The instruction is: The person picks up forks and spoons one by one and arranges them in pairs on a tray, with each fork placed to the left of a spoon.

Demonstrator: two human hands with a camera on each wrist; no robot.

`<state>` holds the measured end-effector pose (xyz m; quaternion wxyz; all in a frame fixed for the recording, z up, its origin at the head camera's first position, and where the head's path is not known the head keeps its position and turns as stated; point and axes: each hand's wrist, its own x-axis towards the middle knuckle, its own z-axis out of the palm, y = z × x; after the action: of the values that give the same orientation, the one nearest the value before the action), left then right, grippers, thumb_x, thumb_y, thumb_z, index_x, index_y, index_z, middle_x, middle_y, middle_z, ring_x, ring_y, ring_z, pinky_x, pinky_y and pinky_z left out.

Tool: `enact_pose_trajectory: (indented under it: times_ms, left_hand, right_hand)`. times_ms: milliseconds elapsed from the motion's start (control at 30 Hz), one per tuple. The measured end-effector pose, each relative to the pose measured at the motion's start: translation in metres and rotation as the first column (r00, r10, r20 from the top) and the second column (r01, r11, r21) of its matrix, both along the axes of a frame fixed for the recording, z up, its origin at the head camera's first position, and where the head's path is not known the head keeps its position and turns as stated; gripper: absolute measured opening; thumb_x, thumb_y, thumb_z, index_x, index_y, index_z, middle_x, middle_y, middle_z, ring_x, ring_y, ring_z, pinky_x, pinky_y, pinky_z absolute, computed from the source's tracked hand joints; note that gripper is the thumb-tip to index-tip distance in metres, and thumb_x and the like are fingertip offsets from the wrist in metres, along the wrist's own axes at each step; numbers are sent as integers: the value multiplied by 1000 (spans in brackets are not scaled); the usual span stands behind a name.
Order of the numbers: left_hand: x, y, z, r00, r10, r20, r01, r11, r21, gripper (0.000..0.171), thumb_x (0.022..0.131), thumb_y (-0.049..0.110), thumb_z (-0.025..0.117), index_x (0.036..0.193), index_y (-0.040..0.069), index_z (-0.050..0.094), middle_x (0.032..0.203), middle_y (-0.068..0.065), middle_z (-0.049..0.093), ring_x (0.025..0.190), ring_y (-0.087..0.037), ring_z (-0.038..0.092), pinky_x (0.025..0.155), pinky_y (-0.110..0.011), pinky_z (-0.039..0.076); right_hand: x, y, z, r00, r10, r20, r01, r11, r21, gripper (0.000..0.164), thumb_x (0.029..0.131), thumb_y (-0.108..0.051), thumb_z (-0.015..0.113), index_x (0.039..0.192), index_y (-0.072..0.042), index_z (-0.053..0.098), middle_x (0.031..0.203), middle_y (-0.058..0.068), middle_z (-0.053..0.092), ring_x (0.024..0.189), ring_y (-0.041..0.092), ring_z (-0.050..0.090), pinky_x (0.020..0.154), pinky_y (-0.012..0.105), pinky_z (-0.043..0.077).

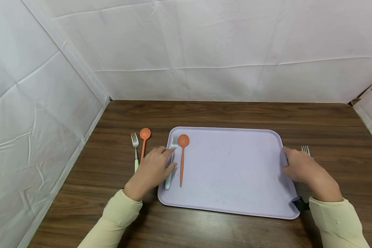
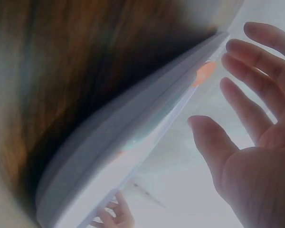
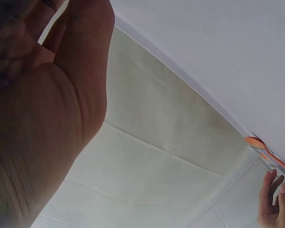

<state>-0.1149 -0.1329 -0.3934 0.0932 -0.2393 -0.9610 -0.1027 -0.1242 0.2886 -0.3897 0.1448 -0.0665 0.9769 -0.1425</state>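
Note:
A pale lilac tray [image 1: 229,172] lies on the table between the two hands. On its left side are a fork [image 1: 168,182] with a pale handle and an orange spoon [image 1: 183,141]. My left hand [image 1: 152,167] hovers at the tray's left edge, partly covering that fork; in the left wrist view its fingers [image 2: 244,102] are spread and hold nothing. By the opposite edge is my right hand [image 1: 303,167], with loosely bent fingers and nothing visibly held. Whether it touches the rim is unclear. The right wrist view cuts off its fingertips.
Left of the tray lie a green-handled fork [image 1: 136,164] and another orange spoon [image 1: 145,133], partly behind the left hand. Fork tines [image 1: 305,149] show beyond the right hand. A black piece [image 1: 301,204] shows beside the right sleeve. White sheets [image 1: 204,51] surround the wooden table [image 1: 229,113].

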Motion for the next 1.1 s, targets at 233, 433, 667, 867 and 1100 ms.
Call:
enact_pose_trajectory:
  times_ms: [233, 433, 667, 867, 1100]
  left_hand:
    - [-2, -7, -2, 1000, 8, -11, -7, 999, 47, 33, 80, 17, 67, 109, 1, 66, 100, -13, 62, 91, -29, 60, 77, -42, 48]
    - [-2, -11, -2, 999, 35, 2, -35, 997, 63, 34, 80, 14, 65, 110, -2, 65, 101, -14, 62, 91, -30, 60, 76, -42, 49]
    - [-2, -16, -3, 996, 93, -17, -92, 993, 71, 36, 79, 14, 64, 111, -2, 65, 101, -18, 62, 86, -33, 62, 68, -47, 50]
    - [-2, -19, -4, 989, 149, 9, -149, 987, 54, 35, 80, 14, 64, 112, -2, 64, 100, -19, 61, 84, -36, 61, 68, -48, 50]
    - [-3, -22, -4, 981, 194, 10, -194, 979, 62, 35, 79, 11, 65, 110, -4, 64, 103, -22, 59, 85, -39, 58, 69, -49, 49]
  right_hand:
    - [0, 0, 0, 1000, 1, -3, -1, 1000, 1, 63, 70, 1, 57, 125, 23, 36, 111, 44, 46, 88, 46, 53, 67, 51, 45]
    - [0, 1, 0, 1000, -14, 17, 14, 1000, -5, 64, 71, 2, 58, 126, 23, 33, 113, 45, 44, 81, 40, 52, 61, 45, 45]
    - [-1, 0, -1, 999, -23, 25, 24, 1000, -11, 65, 71, 1, 57, 127, 23, 32, 112, 45, 45, 80, 39, 54, 59, 42, 46]
    - [-1, 0, -1, 999, -24, 34, 24, 1000, -7, 65, 71, 0, 58, 127, 23, 33, 112, 45, 45, 81, 39, 54, 60, 42, 46]
    - [-1, 0, -1, 998, -33, 56, 33, 999, -7, 65, 73, 0, 59, 127, 23, 31, 114, 46, 43, 76, 37, 51, 55, 37, 44]
